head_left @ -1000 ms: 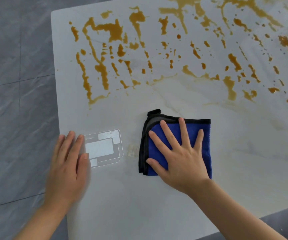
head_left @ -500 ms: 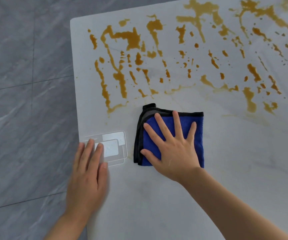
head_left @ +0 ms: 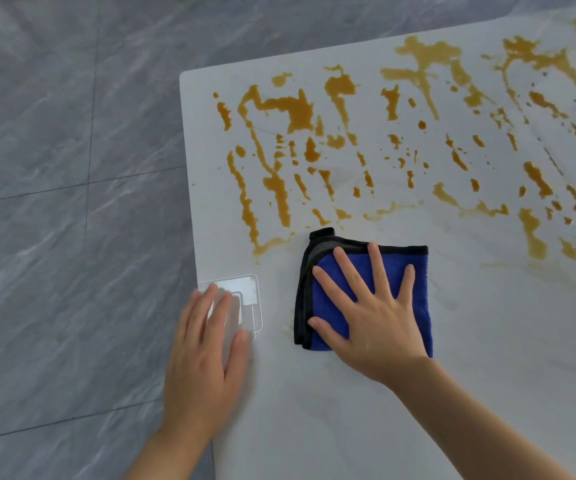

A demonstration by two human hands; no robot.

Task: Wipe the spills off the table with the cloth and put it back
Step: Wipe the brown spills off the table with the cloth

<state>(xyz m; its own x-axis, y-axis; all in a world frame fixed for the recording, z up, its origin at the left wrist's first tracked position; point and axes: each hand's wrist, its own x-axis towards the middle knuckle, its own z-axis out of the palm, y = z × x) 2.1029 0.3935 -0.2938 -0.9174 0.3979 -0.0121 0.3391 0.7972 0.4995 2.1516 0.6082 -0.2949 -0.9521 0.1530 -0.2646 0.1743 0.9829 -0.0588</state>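
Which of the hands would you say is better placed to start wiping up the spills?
Right. The right hand already lies flat on the blue cloth, just below the brown spills. The left hand rests at the table's edge, away from the cloth.

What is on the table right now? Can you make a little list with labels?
table: white top, over grey floor tiles
spills: orange-brown streaks and drops across the far part, not wiped
cloth: blue, black-edged, folded, just short of the spills
right hand: flat on the cloth, fingers spread
left hand: flat near the table's left edge, partly over a clear sticker
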